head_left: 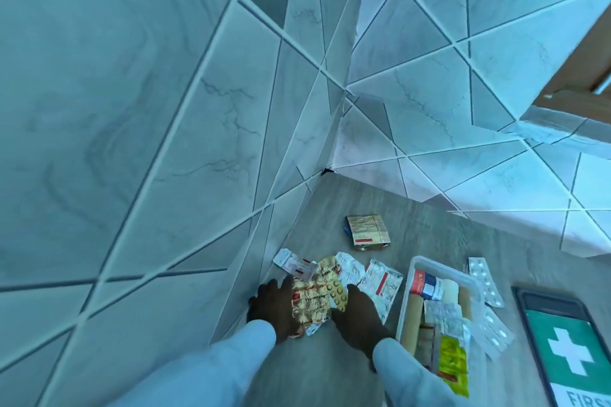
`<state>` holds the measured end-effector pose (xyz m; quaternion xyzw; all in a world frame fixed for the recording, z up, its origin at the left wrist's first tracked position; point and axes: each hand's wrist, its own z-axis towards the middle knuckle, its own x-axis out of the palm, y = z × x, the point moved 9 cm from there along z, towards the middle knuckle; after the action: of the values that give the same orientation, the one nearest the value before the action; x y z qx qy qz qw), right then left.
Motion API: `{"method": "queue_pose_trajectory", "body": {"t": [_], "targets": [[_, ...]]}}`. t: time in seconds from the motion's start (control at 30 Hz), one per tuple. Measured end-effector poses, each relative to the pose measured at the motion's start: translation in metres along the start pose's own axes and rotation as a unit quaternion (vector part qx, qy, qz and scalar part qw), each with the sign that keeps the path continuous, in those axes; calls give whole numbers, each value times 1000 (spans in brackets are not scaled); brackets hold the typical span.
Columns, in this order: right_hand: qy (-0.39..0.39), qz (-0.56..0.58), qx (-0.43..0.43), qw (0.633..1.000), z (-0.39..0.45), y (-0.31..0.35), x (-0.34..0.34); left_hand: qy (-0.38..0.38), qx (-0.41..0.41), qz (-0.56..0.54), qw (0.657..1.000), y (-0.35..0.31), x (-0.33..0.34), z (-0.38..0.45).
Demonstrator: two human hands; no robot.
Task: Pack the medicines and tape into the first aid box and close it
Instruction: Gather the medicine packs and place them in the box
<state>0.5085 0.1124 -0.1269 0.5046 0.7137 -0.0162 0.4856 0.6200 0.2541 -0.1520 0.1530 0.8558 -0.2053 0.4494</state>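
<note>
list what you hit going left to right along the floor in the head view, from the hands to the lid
left hand → crumpled gold strips → right hand → red-striped strip → open first aid box → white blister strips → green-cross lid

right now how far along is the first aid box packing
Partly done. The open box already holds rolls, a bottle and some sachets. In hand: the left hand and right hand are gathering a pile of foil strips by the wall. Left: a gold packet farther back, white blister strips right of the box, then fitting the green-cross lid.
</note>
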Motion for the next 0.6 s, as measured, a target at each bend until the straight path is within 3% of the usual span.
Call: {"method": "queue_pose_trajectory", "body": {"t": [0.17,0.33,0.6], "targets": [[-10,149,69,986,5,-7,20,-27,-22,-155,987,1,0,5],[3,349,85,933,6,-2,33,-11,-43,-293,955,-9,0,7],[-21,428,55,902,-3,-7,11,10,-9,-369,929,-32,-9,-5]]}}
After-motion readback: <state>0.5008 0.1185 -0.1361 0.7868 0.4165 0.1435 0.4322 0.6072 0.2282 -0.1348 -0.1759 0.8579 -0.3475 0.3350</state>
